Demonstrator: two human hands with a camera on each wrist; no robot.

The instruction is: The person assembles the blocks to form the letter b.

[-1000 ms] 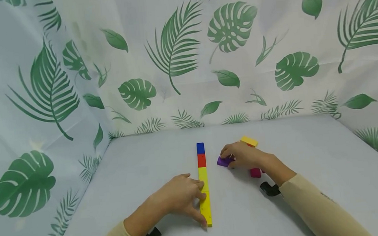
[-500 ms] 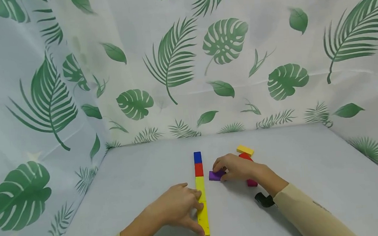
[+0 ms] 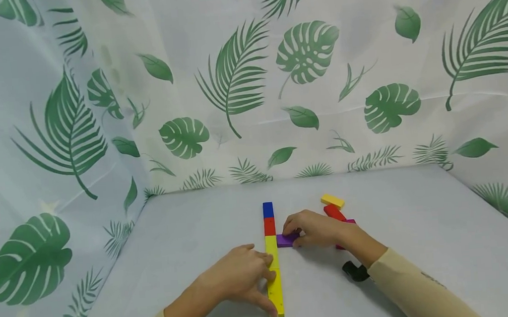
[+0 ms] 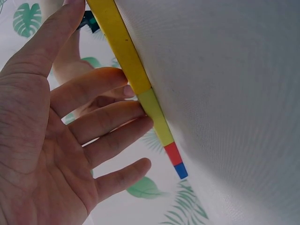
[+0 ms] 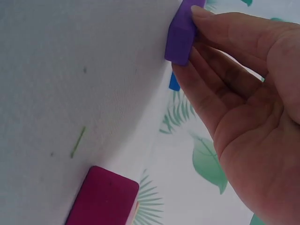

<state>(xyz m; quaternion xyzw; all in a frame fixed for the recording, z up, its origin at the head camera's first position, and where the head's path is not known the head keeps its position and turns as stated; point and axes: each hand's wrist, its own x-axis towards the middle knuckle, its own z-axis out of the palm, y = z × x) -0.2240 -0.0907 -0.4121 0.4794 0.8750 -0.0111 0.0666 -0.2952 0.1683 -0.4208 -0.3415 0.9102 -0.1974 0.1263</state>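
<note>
A straight row of blocks lies on the table: a blue block at the far end, then a red block, a light yellow block and a deeper yellow block nearest. My left hand touches the left side of the yellow blocks with spread fingers; in the left wrist view the fingers reach their edge. My right hand pinches a purple block, whose left end meets the row's right side near the red-yellow joint. The right wrist view shows the purple block between thumb and fingers.
Right of the right hand lie a yellow-orange block, a loose red block and a magenta block, partly hidden behind the hand in the head view. A leaf-patterned curtain stands behind the white table.
My right hand has moved the purple block left, up to the row, and the block has turned roughly square to it. The left hand stays by the yellow blocks. The head view has tilted.
</note>
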